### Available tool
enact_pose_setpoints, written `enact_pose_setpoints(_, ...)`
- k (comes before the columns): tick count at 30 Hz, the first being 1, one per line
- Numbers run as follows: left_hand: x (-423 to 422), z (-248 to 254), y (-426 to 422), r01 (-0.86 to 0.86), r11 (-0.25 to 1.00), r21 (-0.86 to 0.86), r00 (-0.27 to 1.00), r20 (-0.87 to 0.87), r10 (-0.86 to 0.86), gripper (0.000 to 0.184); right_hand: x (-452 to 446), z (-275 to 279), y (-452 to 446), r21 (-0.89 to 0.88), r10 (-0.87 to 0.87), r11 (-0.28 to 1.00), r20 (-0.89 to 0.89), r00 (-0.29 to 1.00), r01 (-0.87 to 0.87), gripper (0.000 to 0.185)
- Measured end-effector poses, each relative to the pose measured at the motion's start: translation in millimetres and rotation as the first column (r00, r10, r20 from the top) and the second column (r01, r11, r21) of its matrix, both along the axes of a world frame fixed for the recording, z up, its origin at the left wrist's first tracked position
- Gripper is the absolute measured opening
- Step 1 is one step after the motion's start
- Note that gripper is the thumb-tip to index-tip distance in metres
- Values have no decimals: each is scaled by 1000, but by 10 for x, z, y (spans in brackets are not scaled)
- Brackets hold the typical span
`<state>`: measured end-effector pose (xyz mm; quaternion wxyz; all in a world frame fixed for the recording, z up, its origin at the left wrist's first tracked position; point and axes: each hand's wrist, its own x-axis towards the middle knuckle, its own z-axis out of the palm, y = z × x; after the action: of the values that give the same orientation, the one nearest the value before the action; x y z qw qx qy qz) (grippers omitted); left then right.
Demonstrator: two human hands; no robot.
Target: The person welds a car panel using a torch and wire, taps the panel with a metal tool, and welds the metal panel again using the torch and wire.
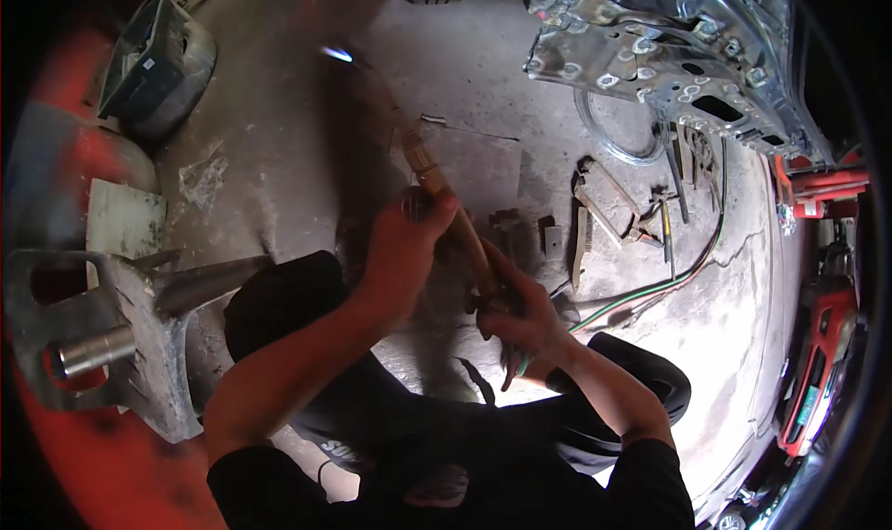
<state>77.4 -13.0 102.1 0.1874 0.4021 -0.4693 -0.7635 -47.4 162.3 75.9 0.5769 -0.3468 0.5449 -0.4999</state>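
A brass gas torch (472, 240) slants up and to the left across the middle of the head view, with a small blue-white flame (336, 54) burning at its tip. My left hand (409, 242) is closed round the front of the torch body, thumb along its upper side. Farther back, my right hand (525, 312) is closed at the rear of the torch, by its valve knobs; the exact finger grip is partly hidden. Green and red hoses (641, 293) run along the floor to the right of the torch.
Hammers and a wire brush (582, 242) lie on the concrete floor at right, near a coil of clear tubing (623, 140). A bare metal car body part (650, 52) stands upper right. A heavy metal stand (139, 326) is at left, below a dark bin (149, 61).
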Motion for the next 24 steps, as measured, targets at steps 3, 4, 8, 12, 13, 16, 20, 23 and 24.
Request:
enact_pose_setpoints(3,51,54,-63,-1,999,-42,1000,20,2,25,122,135,-130,4,10,1000,-89,996,-10,89)
enact_pose_setpoints(4,61,65,-71,-12,998,-54,1000,23,13,25,156,105,-128,3,-2,1000,-102,995,2,89)
enact_pose_setpoints(8,65,84,-62,-20,999,-43,1000,-8,20,27,228,32,-52,-51,-49,998,-227,973,39,86)
enact_pose_setpoints(12,18,28,3,-24,996,-83,1000,12,25,29,201,46,22,27,-49,998,-71,996,51,80)
enact_pose_setpoints(13,28,15,-3,15,998,-57,1000,-1,-15,29,131,-11,48,40,-38,998,-24,999,39,76)
enact_pose_setpoints(16,17,-12,51,33,998,-47,999,-17,-34,28,-425,-769,109,63,-162,984,-52,985,165,64)
enact_pose_setpoints(20,24,-9,130,61,998,-27,998,-11,-61,26,-1042,-1856,335,205,-89,923,-708,700,325,54)
enact_pose_setpoints(23,13,-36,132,110,994,-11,994,22,-109,26,-1119,-3430,1051,210,98,937,-926,366,281,54)
enact_pose_setpoints(24,9,-46,121,99,995,-14,995,30,-98,26,-1028,-3663,1153,262,146,920,-919,367,292,57)
